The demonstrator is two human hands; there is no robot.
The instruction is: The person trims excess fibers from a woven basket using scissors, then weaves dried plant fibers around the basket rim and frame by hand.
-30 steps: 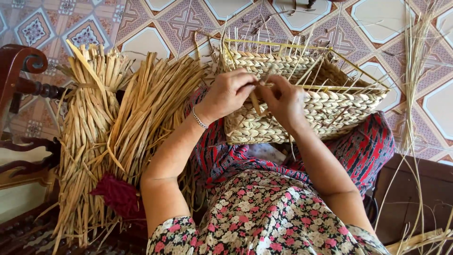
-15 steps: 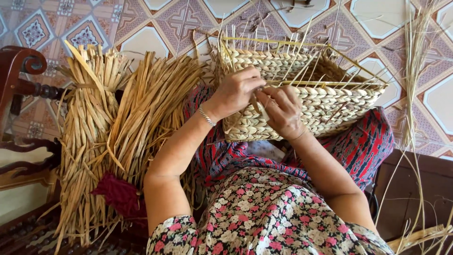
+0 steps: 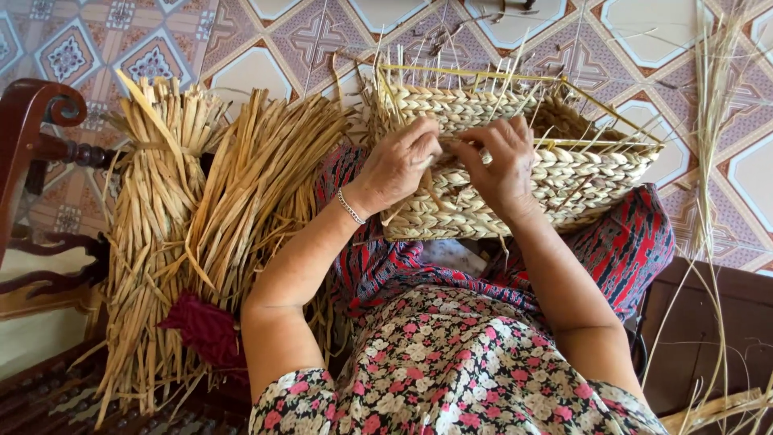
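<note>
Head view, landmark: the woven basket (image 3: 515,165), a rectangular piece of plaited pale straw, rests on the person's lap with its open top towards the tiled floor (image 3: 266,40); loose upright stalks stick out along its rim.
Left hand (image 3: 400,165): lies on the near wall of the basket, at its left half; the fingers (image 3: 425,138) are curled in and pinch a straw strand (image 3: 439,157) against the weave.
Right hand (image 3: 503,161): lies on the same near wall, just right of the left hand and touching it at the fingertips; its fingers are bent and pressed down on the plaited wall; whether they grip the strand cannot be told.
Bracelet (image 3: 350,207): thin, beaded, on the left wrist, below the basket's left corner.
Straw bundles (image 3: 201,217): two thick sheaves of dry flat straw, left of the basket, leaning over a dark wooden chair arm (image 3: 32,113).
Red cloth (image 3: 205,330): lower end of the bundles, well left of and below the basket.
Loose stalks (image 3: 713,161): thin long stems, right of the basket, hanging over the floor.
Clothing: flowered top below the basket, red patterned cloth directly beneath it.
</note>
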